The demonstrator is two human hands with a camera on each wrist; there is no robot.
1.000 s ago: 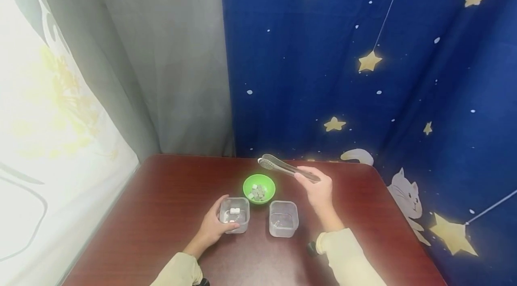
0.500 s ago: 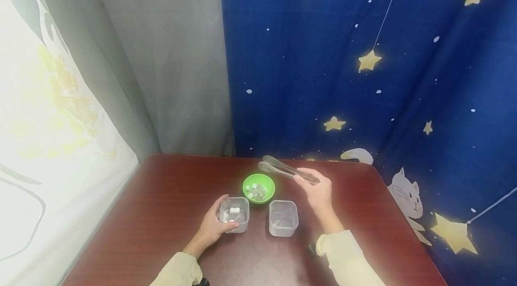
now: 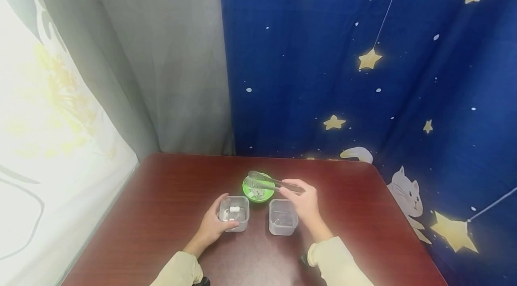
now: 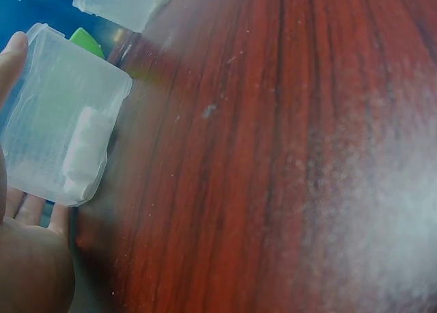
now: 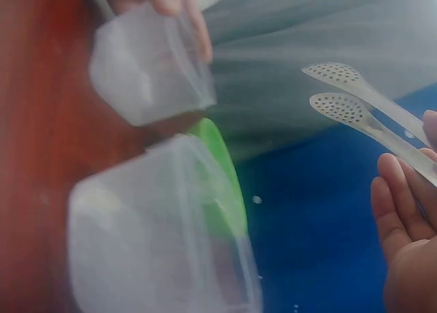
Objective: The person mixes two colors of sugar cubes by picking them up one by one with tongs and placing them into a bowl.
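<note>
Head view: tongs extend from right hand over the green bowl.

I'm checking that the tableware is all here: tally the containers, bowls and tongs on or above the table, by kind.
Translucent square plastic containers: 2
Bright green round bowl: 1
Silver metal tongs with perforated heads: 1
Total: 4

Two tubs, one bowl, two hands
</note>
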